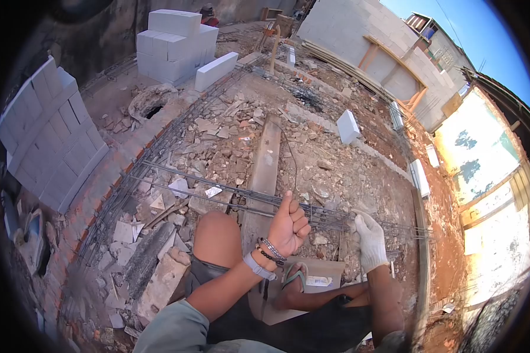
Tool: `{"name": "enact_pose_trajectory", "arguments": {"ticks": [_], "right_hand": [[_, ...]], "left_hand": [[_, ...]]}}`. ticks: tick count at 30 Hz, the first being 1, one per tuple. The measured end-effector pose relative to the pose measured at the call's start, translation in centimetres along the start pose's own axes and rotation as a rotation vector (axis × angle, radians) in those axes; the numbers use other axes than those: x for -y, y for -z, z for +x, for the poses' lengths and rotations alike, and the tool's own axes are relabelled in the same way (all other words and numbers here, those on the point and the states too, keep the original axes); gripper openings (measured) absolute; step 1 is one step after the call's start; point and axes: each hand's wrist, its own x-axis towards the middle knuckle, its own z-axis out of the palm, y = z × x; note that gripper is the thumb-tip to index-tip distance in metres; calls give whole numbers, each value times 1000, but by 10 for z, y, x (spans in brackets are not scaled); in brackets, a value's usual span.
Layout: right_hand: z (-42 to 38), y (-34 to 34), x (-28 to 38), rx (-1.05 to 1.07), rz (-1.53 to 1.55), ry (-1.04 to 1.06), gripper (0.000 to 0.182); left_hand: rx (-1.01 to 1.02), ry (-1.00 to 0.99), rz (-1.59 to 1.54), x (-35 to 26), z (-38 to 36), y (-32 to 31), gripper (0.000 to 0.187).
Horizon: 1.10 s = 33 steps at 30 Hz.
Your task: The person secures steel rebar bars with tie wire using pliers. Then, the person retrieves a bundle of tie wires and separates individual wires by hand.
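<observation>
My left hand (pixel 290 228), bare with a watch and bracelets at the wrist, is closed in a fist above the bars. A thin dark wire (pixel 294 159) curves up from the top of this fist. My right hand (pixel 370 240), in a whitish work glove, is closed at the right part of a rebar cage (pixel 330 216), its fingertips curled at the bars. The cage of long steel bars lies crosswise in front of my knees. What the gloved fingers cover is hidden.
A plank (pixel 265 156) runs forward through broken rubble (pixel 218 141). White block stacks (pixel 53 132) (pixel 174 50) stand left and at the back. More rebar (pixel 109 206) lies along the brick edge on the left. Single white blocks (pixel 348 126) are on the right. A person (pixel 208 16) is far back.
</observation>
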Motion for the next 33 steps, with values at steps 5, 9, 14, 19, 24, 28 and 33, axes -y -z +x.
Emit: {"name": "enact_pose_trajectory", "arguments": {"ticks": [5,9,14,19,24,28,33], "right_hand": [[-74,-55,-28,717,-1028,389,25],[-86,-23,86,687,-374,381,16],[-26,-4,54,-111,231,-44,23],[-38,-35,-22,284,-963,327,27],[-93,-56,10,803,-826,677,28],[-90,-42,-2,548,-602,340,30],[-74,-58,2,488,-461,447,27]], "left_hand": [[-134,-152,20,-32,8,4,50],[-161,-189,-37,-48,12,20,49],[-31,-39,-27,-25,4,11,50],[-50,-239,112,-61,5,6,49],[-62,-150,-52,-71,15,39,48],[346,-103,-362,-84,21,42,48],[158,-71,-122,-31,-4,-6,46]]}}
